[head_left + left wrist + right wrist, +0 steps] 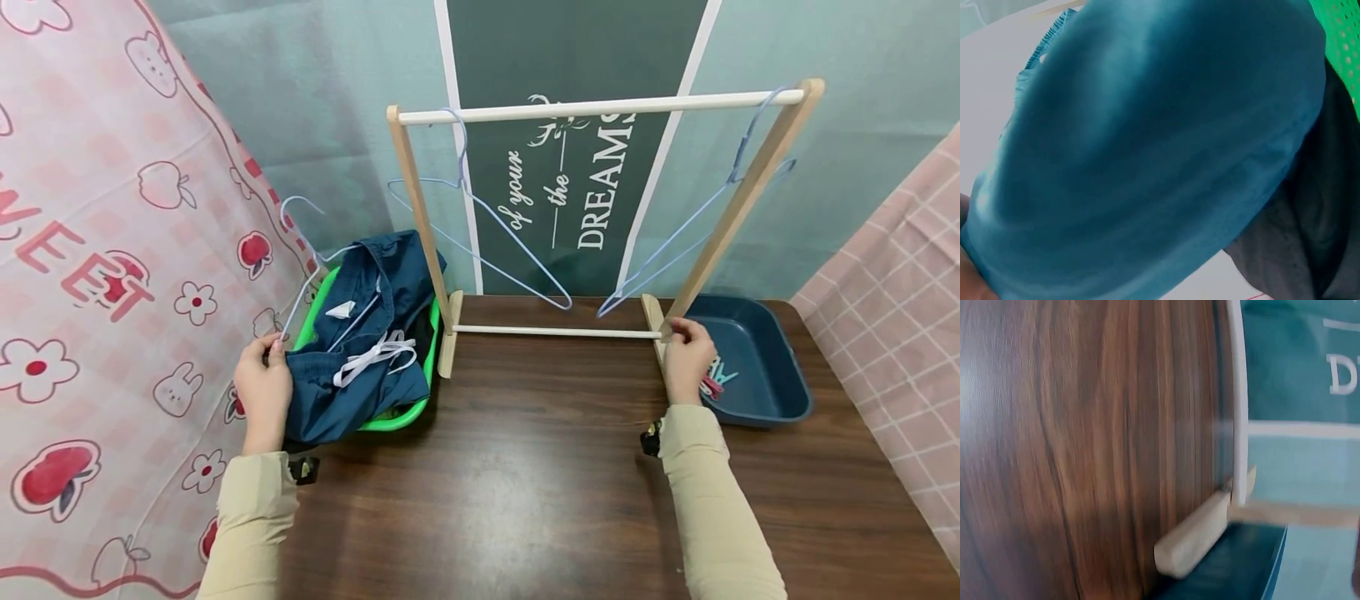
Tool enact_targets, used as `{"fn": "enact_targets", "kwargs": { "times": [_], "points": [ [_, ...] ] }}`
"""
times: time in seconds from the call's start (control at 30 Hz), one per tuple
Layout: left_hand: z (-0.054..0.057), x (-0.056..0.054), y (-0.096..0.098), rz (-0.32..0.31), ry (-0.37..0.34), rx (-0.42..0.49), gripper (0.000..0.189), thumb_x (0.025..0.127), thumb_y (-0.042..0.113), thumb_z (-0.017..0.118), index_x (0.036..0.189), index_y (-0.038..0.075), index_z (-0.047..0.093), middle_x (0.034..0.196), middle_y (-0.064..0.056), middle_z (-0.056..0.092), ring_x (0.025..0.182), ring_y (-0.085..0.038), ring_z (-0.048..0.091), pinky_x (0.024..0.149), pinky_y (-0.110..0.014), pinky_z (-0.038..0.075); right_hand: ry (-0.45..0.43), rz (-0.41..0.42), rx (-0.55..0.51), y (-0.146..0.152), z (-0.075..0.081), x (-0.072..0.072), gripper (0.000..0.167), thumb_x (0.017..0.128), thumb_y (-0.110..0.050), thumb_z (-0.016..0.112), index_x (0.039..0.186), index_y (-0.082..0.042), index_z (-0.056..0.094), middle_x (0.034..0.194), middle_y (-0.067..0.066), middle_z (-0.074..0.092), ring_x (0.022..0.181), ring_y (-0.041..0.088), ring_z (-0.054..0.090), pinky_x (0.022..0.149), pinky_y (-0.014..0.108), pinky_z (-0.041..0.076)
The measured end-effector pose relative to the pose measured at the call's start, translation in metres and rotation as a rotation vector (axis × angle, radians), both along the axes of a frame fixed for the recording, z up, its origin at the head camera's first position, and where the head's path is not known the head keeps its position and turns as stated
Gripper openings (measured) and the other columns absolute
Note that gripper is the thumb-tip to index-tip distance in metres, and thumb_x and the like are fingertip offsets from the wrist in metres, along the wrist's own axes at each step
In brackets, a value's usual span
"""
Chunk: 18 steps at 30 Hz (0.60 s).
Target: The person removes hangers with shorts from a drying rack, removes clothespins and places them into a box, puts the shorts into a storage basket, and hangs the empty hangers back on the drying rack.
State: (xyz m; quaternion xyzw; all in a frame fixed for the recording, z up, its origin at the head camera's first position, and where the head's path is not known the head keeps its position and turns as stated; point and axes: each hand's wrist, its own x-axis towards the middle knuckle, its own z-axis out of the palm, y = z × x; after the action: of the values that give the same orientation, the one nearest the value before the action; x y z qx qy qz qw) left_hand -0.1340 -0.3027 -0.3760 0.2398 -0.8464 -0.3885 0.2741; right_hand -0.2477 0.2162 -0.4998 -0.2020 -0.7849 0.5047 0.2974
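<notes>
At the left of the head view, my left hand [264, 383] pinches the waistband edge of dark blue shorts [330, 404] together with the lower end of a pale wire hanger [300, 287]. The shorts have a white drawstring and spread over a green basket [408, 417]. In the left wrist view, the shorts' blue cloth [1147, 156] fills most of the frame. My right hand [688, 360] is beside the lower right post of a wood-and-white rack [555, 332], fingers loosely bent. I see nothing held there; whether it touches the post is unclear.
Two blue wire hangers [517, 233] hang from the rack's top bar [600, 108]. Behind my right hand stands a dark blue bin [772, 367] with several clothespins [716, 379]. Dark cloth [1310, 231] shows beside the shorts. Patterned curtains flank the brown table [510, 483].
</notes>
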Motion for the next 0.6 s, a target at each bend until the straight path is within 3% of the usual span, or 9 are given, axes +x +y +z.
{"fn": "enact_targets", "kwargs": {
  "times": [0.13,0.2,0.3,0.43,0.6],
  "points": [
    [0.002,0.003,-0.003,0.031,-0.002,0.083,0.029,0.100,0.014,0.045,0.116,-0.002,0.063,0.123,-0.020,0.061,0.119,-0.031,0.052,0.104,-0.042,0.036,0.108,0.210,0.090,-0.029,-0.003,0.002,0.029,0.084,0.008,0.044,0.088,0.004,0.072,0.091,0.021,0.068,0.076,-0.003,0.051,0.070,0.009,0.033],
    [0.002,0.004,-0.003,0.040,-0.005,0.111,0.029,0.100,0.015,0.045,0.115,-0.002,0.064,0.122,-0.019,0.062,0.118,-0.029,0.052,0.104,-0.040,0.035,0.136,0.317,0.138,-0.046,-0.006,0.003,0.028,0.082,0.010,0.046,0.085,0.003,0.073,0.087,0.021,0.069,0.072,-0.008,0.047,0.067,0.009,0.033],
    [0.003,0.005,-0.002,0.029,-0.004,0.140,0.029,0.099,0.017,0.048,0.113,-0.003,0.064,0.120,-0.018,0.062,0.117,-0.026,0.052,0.105,-0.037,0.035,0.159,0.455,0.204,-0.075,-0.009,0.003,0.027,0.079,0.012,0.048,0.081,0.002,0.073,0.085,0.019,0.070,0.071,0.000,0.051,0.064,0.010,0.034],
    [0.001,0.007,-0.002,-0.015,-0.027,0.112,0.032,0.097,0.025,0.053,0.112,0.000,0.065,0.119,-0.017,0.062,0.116,-0.025,0.053,0.105,-0.038,0.035,0.187,0.654,0.297,-0.117,-0.007,0.004,0.029,0.076,0.013,0.048,0.082,-0.001,0.073,0.086,0.015,0.071,0.076,0.019,0.060,0.068,0.022,0.045],
    [-0.002,0.011,-0.001,-0.048,-0.074,0.036,0.036,0.094,0.035,0.059,0.108,0.003,0.068,0.112,-0.016,0.065,0.109,-0.025,0.056,0.096,-0.035,0.038,0.213,0.914,0.414,-0.171,0.015,0.007,0.031,0.078,0.011,0.048,0.089,-0.004,0.072,0.090,0.012,0.070,0.076,0.022,0.059,0.073,0.036,0.049]
  ]
}}
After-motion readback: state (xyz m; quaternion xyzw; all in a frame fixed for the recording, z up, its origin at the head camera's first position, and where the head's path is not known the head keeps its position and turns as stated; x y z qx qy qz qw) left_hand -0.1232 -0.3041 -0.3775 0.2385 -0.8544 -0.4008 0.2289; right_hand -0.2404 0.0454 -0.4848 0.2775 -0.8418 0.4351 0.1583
